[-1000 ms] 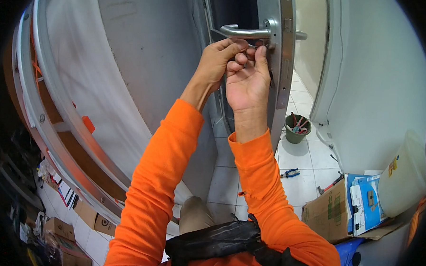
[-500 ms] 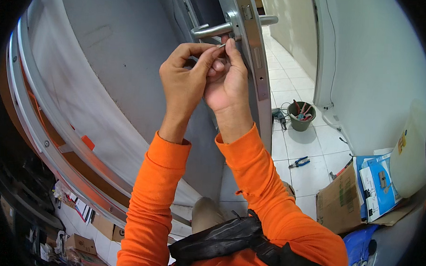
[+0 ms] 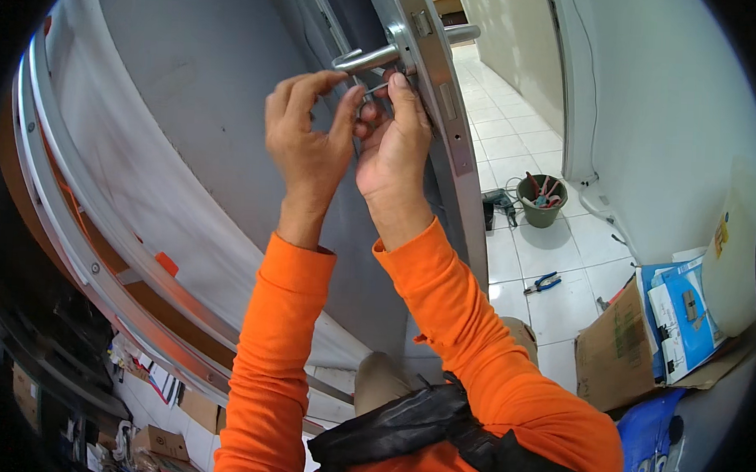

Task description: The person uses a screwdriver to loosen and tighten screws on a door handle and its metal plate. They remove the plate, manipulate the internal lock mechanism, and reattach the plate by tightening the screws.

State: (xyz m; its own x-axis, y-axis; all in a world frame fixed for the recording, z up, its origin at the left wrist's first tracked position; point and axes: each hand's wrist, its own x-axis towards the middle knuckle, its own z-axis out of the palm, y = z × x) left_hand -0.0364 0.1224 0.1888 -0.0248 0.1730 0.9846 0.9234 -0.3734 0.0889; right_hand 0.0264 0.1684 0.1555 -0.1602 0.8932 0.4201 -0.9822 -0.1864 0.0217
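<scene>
Both my hands are raised together just below a silver lever handle (image 3: 373, 59) on a partly opened grey door (image 3: 213, 144). In my right hand (image 3: 396, 148), thumb and fingers pinch a thin metal rod (image 3: 376, 88), which looks like a hex key. My left hand (image 3: 310, 144) has its thumb and forefinger at the rod's other end, close to the handle's tip. Its other fingers are bent loosely. Fingertips partly cover the rod. The door's metal edge (image 3: 440, 78), with its latch plate, stands just right of my right hand.
A dark green bucket of tools (image 3: 541, 211) stands on the tiled floor beside a power drill (image 3: 504, 206). Nearer lie blue-handled pliers (image 3: 543, 283). At the right are a cardboard box (image 3: 617, 352) and blue folders (image 3: 686, 321). A curved metal frame (image 3: 98, 266) runs along the left.
My left hand has moved left and its thumb and forefinger have spread, showing more of the rod. My right hand has shifted slightly left. The view has turned a little.
</scene>
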